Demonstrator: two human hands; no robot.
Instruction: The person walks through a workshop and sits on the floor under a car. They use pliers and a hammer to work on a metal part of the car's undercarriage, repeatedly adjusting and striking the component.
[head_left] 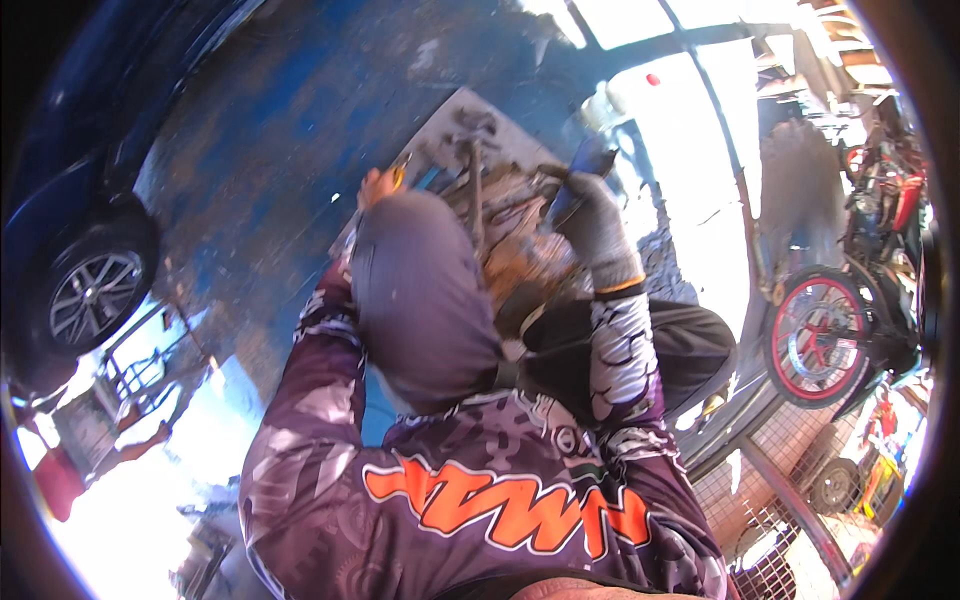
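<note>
Close behind my raised knee (415, 280), my left hand (377, 188) shows only its fingers, closed around a small yellow object (398, 174). My right hand (590, 225), in a grey knit glove, is closed at the right of a worn board (450, 108); a dark item beside its fingers (588, 158) is too blurred to name. On the board lie a long metal bar or hammer-like tool (476, 180) and a heap of dirty, rusty-brown pieces (535, 255), partly hidden by my legs.
A dark car with an alloy wheel (92, 295) stands at the left on the stained blue floor (250, 120). A motorcycle with a red-rimmed wheel (815, 335) is at the right, above a wire mesh (755, 500). A metal frame (140, 365) sits at lower left.
</note>
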